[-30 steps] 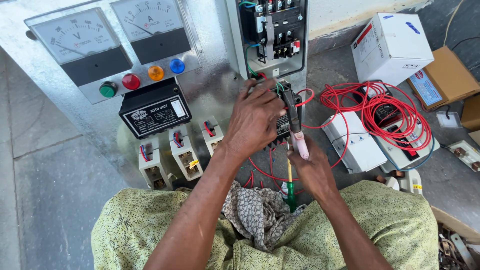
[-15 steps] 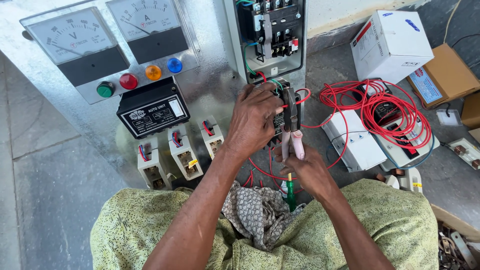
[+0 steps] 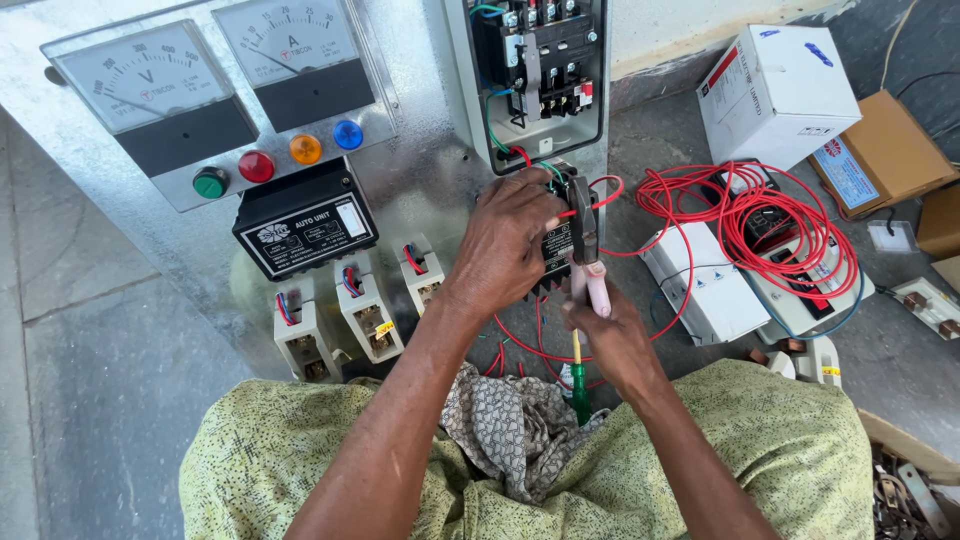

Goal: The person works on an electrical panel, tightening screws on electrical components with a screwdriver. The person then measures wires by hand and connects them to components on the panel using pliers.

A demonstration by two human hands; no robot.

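Observation:
My left hand point(image 3: 508, 240) rests on a black electrical block point(image 3: 556, 245) fixed to the metal panel point(image 3: 420, 190), its fingers pinching a red wire point(image 3: 598, 200) at the block's top. My right hand point(image 3: 610, 335) grips pliers with pink handles point(image 3: 590, 280), jaws pointing up at the block and the wire. A green-handled screwdriver point(image 3: 579, 385) lies upright just below, between my hands and my lap.
Two round-dial meters point(image 3: 215, 70), three coloured lamps point(image 3: 280, 160), a black unit point(image 3: 305, 225) and three white fuse holders point(image 3: 350, 310) sit on the panel's left. An open switch box point(image 3: 535, 70) is above. A red wire coil point(image 3: 760, 220), white boxes point(image 3: 775, 95) and cardboard lie right.
The view shifted slightly. Both hands stay at the black block; the pliers' jaws have risen a little toward the red wire at its top.

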